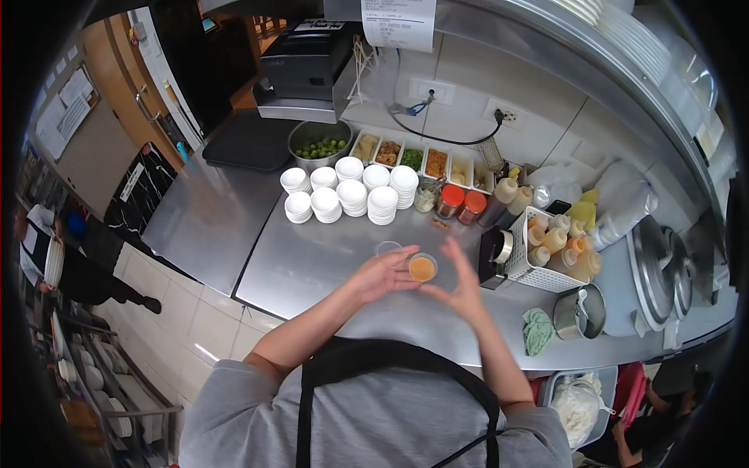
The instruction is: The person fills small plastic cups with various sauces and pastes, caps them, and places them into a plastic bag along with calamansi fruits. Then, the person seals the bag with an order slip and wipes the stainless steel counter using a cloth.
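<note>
My left hand (384, 274) holds a small clear plastic cup of orange sauce (422, 268) above the steel counter, its fingers around the cup's left side. My right hand (459, 287) is curved just right of the cup, fingers apart and slightly blurred. Its thumb comes near the cup's lower edge; whether it touches I cannot tell. A clear round piece (388, 248), a lid or another cup, shows behind my left fingers. Stacks of small white bowls (351, 193) stand beyond my hands.
Behind the bowls are a metal bowl of green limes (299, 131) and white containers of toppings (409, 157). Red-lidded jars (450, 201) and a white basket of squeeze bottles (538, 269) stand right. A green cloth (537, 331) lies beside a metal pot (573, 320). Another person (58, 257) stands left.
</note>
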`<state>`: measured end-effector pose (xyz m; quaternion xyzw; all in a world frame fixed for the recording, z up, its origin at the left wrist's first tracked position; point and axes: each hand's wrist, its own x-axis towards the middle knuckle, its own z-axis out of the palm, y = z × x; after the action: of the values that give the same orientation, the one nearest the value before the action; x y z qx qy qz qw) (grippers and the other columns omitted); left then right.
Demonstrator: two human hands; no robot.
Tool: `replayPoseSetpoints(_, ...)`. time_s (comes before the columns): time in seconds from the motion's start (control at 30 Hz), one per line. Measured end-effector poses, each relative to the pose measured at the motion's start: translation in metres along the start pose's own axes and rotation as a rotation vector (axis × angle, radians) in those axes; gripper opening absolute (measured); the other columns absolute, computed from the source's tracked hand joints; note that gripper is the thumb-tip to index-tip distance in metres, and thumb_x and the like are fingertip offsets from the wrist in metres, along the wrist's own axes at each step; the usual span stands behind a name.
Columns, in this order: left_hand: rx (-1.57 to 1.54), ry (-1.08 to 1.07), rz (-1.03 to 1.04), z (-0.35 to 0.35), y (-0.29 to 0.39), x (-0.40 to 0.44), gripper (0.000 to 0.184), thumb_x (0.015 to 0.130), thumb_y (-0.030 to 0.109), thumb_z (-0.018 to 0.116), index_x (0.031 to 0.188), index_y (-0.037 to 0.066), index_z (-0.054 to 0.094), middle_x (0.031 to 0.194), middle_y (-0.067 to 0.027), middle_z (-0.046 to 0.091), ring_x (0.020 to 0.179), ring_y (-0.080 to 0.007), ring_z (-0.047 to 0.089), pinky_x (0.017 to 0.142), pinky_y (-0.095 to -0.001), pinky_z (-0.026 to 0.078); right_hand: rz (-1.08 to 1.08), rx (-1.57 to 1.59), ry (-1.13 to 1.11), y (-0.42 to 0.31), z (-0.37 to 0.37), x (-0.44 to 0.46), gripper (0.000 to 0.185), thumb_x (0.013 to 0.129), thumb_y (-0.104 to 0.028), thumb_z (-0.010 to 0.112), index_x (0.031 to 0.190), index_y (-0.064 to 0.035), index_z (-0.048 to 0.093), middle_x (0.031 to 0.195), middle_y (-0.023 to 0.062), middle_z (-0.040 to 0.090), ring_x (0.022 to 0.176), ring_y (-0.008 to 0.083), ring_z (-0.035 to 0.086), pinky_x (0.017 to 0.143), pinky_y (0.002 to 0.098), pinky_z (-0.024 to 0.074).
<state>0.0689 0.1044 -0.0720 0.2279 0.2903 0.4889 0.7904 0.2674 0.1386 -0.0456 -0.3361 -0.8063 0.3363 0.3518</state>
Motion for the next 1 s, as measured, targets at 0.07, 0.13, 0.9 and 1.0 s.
replayPoseSetpoints(0.07, -0.007, -0.021, -0.01, 0.001, -0.001, -0.001, 0.044, 0.09, 0.021, 0.043, 0.129, 0.004, 0.033, 0.116, -0.0166, 0.05, 0.098, -0.0278, 0.056, 0.086, -0.038, 0.045, 0.013, 0.068, -0.005, -0.005, 0.021, -0.007, 0.081, 0.065, -0.015, 0.073, 0.131, -0.0027, 0.028, 0.125, 0.0164, 0.043, 0.115, 0.0266, 0.043, 0.094, 0.0357, 0.0354)
replayPoseSetpoints(0.13, -0.012, -0.036, -0.021, -0.002, -0.001, -0.003, 0.044, 0.09, 0.021, 0.043, 0.129, 0.004, 0.033, 0.116, -0.0163, 0.05, 0.098, -0.0272, 0.056, 0.086, -0.0376, 0.046, 0.027, 0.142, -0.01, -0.002, 0.03, -0.008, 0.08, 0.065, -0.012, 0.072, 0.132, -0.0032, 0.028, 0.12, 0.0159, 0.047, 0.112, 0.0263, 0.046, 0.093, 0.0355, 0.037)
replayPoseSetpoints(0.9, 0.476, 0.175, -0.076, -0.003, 0.001, 0.011, 0.03, 0.081, 0.017, 0.06, 0.099, -0.005, 0.056, 0.09, -0.0109, 0.06, 0.082, -0.0185, 0.061, 0.074, -0.0268, 0.05, 0.038, 0.041, 0.172, 0.017, 0.044, -0.009, 0.078, 0.067, -0.013, 0.071, 0.131, -0.0068, 0.027, 0.1, 0.0137, 0.058, 0.094, 0.0291, 0.057, 0.08, 0.0346, 0.0444)
replayPoseSetpoints(1.0, 0.489, 0.216, -0.036, -0.003, -0.001, 0.011, 0.029, 0.078, 0.015, 0.063, 0.098, -0.006, 0.057, 0.087, -0.0103, 0.061, 0.078, -0.0173, 0.062, 0.07, -0.0253, 0.05, 0.05, 0.136, 0.176, 0.022, 0.048, -0.009, 0.065, 0.07, -0.014, 0.069, 0.126, -0.003, 0.036, 0.098, 0.0126, 0.059, 0.09, 0.0242, 0.059, 0.077, 0.0316, 0.0456)
